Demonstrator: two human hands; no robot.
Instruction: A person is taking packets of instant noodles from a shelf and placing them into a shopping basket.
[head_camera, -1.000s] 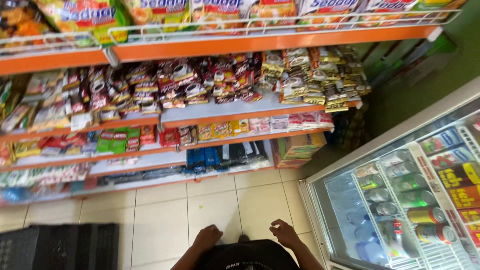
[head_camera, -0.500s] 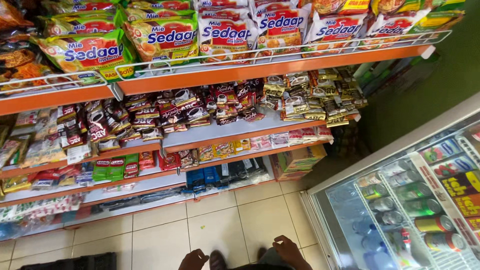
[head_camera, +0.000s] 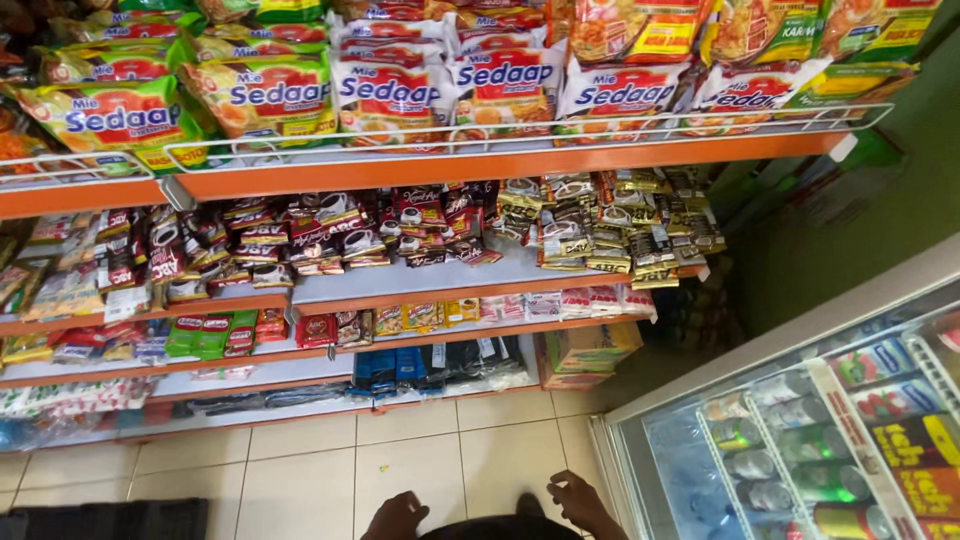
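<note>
My left hand (head_camera: 395, 517) and my right hand (head_camera: 577, 500) show at the bottom edge of the head view, both gripping a dark object (head_camera: 500, 528) that is mostly cut off by the frame. In front of me stand shop shelves: a top shelf (head_camera: 480, 160) of instant noodle packets (head_camera: 260, 95), a middle shelf (head_camera: 420, 282) of small coffee sachets (head_camera: 420, 225), and lower shelves (head_camera: 300, 365) of small sachets. My hands are well below and apart from the shelves.
A glass-door drinks cooler (head_camera: 800, 440) with cans and bottles stands at the right. A black crate (head_camera: 110, 520) sits on the tiled floor (head_camera: 400, 470) at the bottom left. A cardboard box (head_camera: 590, 355) rests under the shelf end.
The view has tilted upward, bringing the noodle shelf into sight. My hands and the dark object have slid down to the frame's bottom edge.
</note>
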